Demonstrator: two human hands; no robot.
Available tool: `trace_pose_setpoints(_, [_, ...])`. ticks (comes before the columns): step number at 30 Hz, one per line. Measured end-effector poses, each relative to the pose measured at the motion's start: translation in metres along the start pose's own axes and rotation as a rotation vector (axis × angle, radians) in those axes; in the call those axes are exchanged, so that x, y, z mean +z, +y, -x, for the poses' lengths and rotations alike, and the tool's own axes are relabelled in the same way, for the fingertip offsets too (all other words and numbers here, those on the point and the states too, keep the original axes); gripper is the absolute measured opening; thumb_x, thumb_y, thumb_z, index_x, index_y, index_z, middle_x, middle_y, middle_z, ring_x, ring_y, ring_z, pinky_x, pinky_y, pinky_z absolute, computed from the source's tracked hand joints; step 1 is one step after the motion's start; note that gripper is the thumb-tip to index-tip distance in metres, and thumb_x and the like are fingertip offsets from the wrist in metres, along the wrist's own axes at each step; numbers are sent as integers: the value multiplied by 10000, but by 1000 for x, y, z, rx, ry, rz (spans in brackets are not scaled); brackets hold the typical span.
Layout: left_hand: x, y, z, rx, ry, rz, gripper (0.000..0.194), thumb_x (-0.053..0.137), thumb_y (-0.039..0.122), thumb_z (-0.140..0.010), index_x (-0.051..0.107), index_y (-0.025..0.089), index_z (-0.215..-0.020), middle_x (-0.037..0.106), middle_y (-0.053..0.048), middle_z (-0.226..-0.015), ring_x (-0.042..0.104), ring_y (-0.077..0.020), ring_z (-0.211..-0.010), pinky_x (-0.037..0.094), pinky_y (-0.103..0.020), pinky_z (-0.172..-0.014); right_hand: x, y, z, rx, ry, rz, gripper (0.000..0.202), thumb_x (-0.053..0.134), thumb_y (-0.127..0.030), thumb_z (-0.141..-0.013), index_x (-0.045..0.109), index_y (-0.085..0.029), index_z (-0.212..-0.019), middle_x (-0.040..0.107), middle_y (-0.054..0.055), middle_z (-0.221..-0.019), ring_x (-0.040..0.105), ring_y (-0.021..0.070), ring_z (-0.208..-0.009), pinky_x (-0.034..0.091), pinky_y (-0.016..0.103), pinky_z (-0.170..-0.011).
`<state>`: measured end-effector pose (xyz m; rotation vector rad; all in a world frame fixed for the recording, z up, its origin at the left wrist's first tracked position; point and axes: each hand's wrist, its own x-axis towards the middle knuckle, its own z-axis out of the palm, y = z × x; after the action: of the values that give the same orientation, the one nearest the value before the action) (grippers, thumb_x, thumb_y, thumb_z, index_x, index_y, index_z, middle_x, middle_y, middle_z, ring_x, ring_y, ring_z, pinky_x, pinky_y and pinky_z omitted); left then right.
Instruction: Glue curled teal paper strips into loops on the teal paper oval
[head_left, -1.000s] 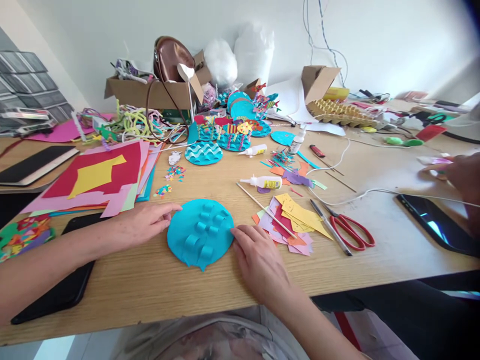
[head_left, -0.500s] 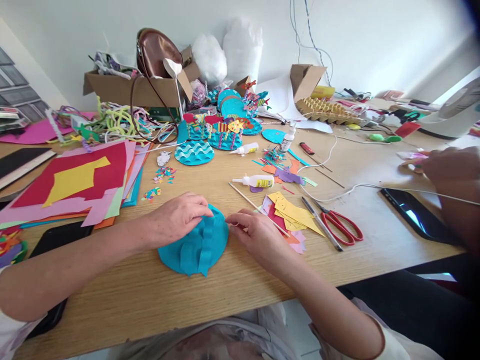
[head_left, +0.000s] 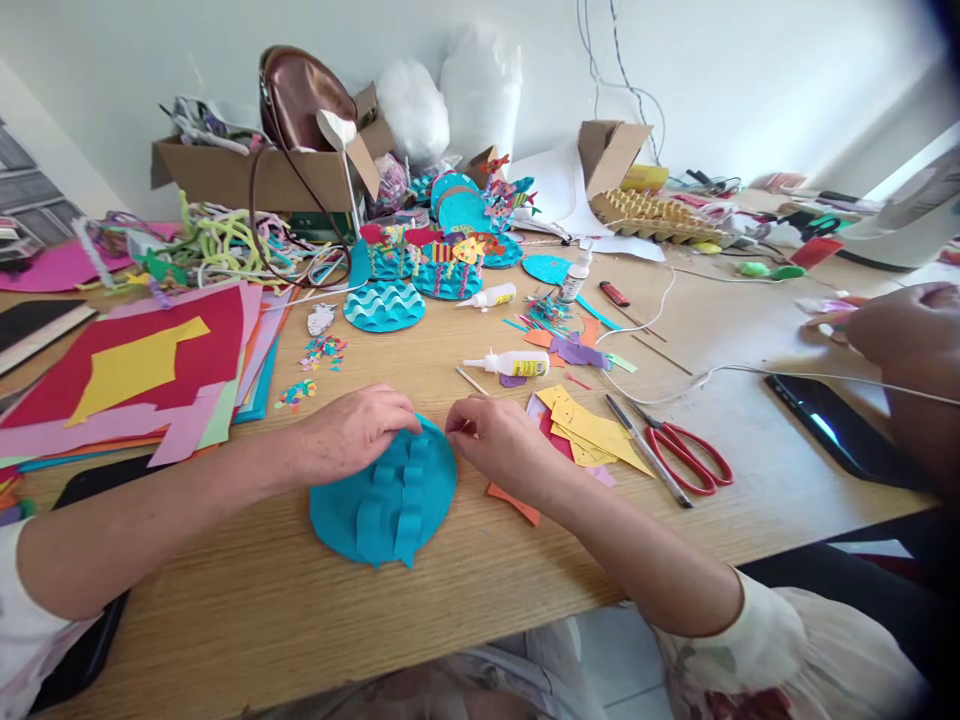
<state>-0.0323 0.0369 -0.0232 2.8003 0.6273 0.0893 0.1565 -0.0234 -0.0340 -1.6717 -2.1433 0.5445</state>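
A round blue foam piece [head_left: 337, 510] lies on the wooden table, with curled blue strips [head_left: 409, 525] standing up in rows on it. My left hand [head_left: 360, 430] rests over its upper left part, fingers bent and closed on the upper edge of the blue piece. Just right of that edge is my right hand [head_left: 495, 440], thumb and index finger pinched together; what they hold, if anything, is too small to name. A thin wooden stick [head_left: 472, 380] shows partly behind my right hand.
Glue bottles [head_left: 517, 363], yellow paper scraps [head_left: 592, 425], a pen [head_left: 649, 450] and red-handled scissors [head_left: 690, 460] lie to the right. Coloured sheets [head_left: 150, 350] are at left, finished blue pieces [head_left: 385, 306] behind. Another person's hand [head_left: 904, 325] is at far right.
My right hand has moved slightly up and left, its fingers now more tightly pinched. More curled strips show between my hands, and an orange scrap is uncovered. The view has shifted a little.
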Motion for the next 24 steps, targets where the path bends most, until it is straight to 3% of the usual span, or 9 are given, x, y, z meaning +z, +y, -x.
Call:
trace_pose_setpoints(11, [-3,-1,0,-39,-35,76,359,358,16,-713,616,169,-910,627,-23,-821,564,-135,-786,419,-225,-703,17,-3,0,-78,18,57,130,539,-162,-746,606,-208,-848,552,1,-811,510,114,-719,332,211,-610])
trace_pose_setpoints(24, [4,-10,-4,146,-32,114,373,368,-6,-754,643,153,-950,650,-53,-915,540,-162,-897,402,-277,-833,23,-4,1,-55,25,-11,158,495,-131,-761,630,-203,-801,565,7,-792,531,120,-732,347,210,-630])
